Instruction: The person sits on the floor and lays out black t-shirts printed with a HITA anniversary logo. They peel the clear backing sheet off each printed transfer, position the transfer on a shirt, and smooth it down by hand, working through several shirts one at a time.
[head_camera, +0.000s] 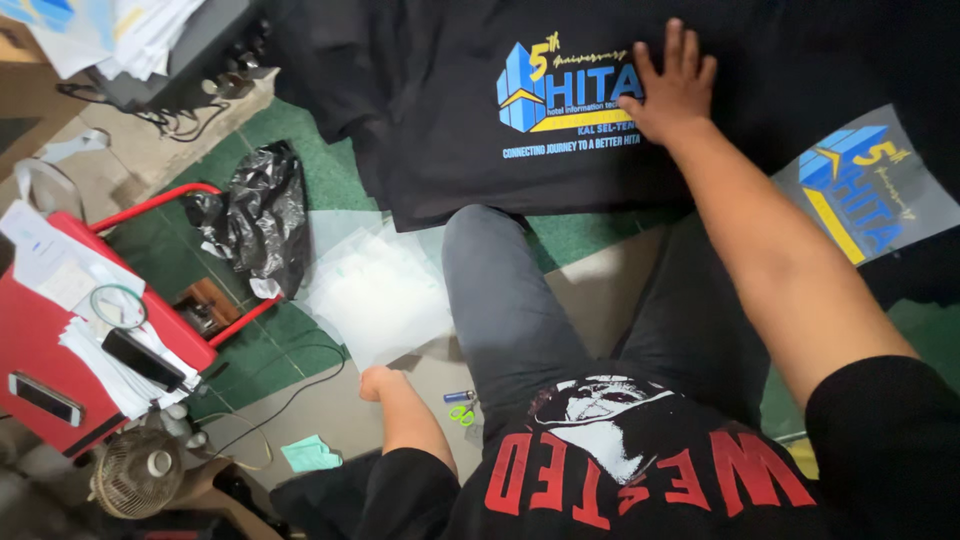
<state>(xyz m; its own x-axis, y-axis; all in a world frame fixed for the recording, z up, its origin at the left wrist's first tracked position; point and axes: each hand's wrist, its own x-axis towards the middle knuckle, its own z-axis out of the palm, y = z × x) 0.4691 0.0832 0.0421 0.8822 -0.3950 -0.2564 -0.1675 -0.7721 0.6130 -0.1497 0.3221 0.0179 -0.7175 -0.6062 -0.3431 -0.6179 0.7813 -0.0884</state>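
Note:
A black T-shirt (450, 110) with a blue and yellow print lies spread on the floor in front of me. My right hand (672, 85) rests flat on it, fingers apart, at the right end of the print. My left hand (378, 381) is down by my left knee, closed on the near edge of a clear transfer film sheet (375, 290) lying on the floor. A second film (858, 190) with the same blue and yellow design lies to the right on dark fabric.
A crumpled black plastic bag (255, 215) lies at left beside a red stool (60, 340) stacked with papers, tape and phones. A small fan (135, 475), a lighter and green scissors (462, 412) sit near my knee. Cables cross the green mat (300, 160).

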